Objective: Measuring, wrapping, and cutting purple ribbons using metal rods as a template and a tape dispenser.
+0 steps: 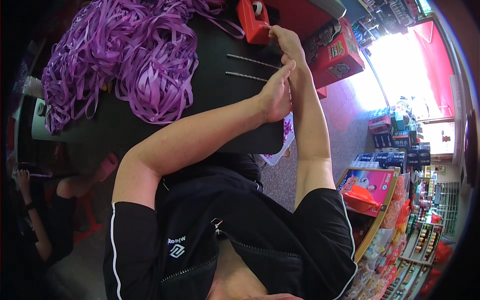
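My right hand (289, 44) is stretched out to a red tape dispenser (254, 24) on the black table (212, 92). Its thumb and fingertips pinch at the dispenser's front edge, where the end of the tape shows faintly. Under it, my left hand (275, 100) is by the table's right edge with the thumb raised; its fingers are hidden behind my right forearm. Two thin twisted metal rods (246, 76) stick out across the tabletop beside my left hand. A big tangled heap of purple ribbon (155, 75) covers the table's left and far part.
A red printed box (336, 52) stands right of the dispenser. Below the table corner is a white tray (274, 158) with small purple bits near it. Shelves and stacked goods (400, 135) line the right side. Another person (50, 215) sits at the lower left.
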A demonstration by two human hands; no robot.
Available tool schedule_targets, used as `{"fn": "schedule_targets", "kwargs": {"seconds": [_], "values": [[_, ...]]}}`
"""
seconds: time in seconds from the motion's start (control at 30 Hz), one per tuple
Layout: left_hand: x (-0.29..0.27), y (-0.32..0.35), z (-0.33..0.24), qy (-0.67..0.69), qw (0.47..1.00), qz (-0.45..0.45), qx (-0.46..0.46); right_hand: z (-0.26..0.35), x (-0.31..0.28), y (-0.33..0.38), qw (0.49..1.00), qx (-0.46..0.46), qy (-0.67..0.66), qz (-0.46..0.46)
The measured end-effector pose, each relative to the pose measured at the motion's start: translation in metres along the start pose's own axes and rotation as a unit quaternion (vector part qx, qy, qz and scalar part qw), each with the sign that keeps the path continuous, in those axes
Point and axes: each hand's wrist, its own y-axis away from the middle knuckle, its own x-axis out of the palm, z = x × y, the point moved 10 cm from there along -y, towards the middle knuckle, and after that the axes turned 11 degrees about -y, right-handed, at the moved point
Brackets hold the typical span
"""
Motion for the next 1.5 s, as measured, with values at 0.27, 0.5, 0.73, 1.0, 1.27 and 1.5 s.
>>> {"fn": "schedule_targets", "kwargs": {"seconds": [0.27,0.5,0.73,1.0,1.27,1.5], "values": [[-0.008,-0.007,-0.006,-0.001,1.0,0.007,0.019,0.011,0.002,0.018,0.998,0.01,-0.001,0.056],[-0.019,-0.008,0.004,0.008,0.999,-0.046,0.006,0.032,-0.057,0.082,0.979,0.021,-0.186,0.084],[-0.039,-0.008,0.005,-0.029,0.99,-0.13,0.034,0.066,-0.054,0.124,0.972,-0.098,0.1,0.19],[-0.042,-0.008,0.003,-0.084,0.986,-0.137,0.037,0.061,-0.056,0.133,0.962,-0.11,0.197,0.153],[-0.048,-0.013,0.008,-0.106,0.986,-0.12,0.039,0.008,-0.081,0.124,0.996,0.037,-0.021,0.082],[-0.048,-0.01,0.005,-0.117,0.984,-0.132,0.036,0.002,-0.076,0.141,0.975,-0.018,-0.198,0.096]]}}
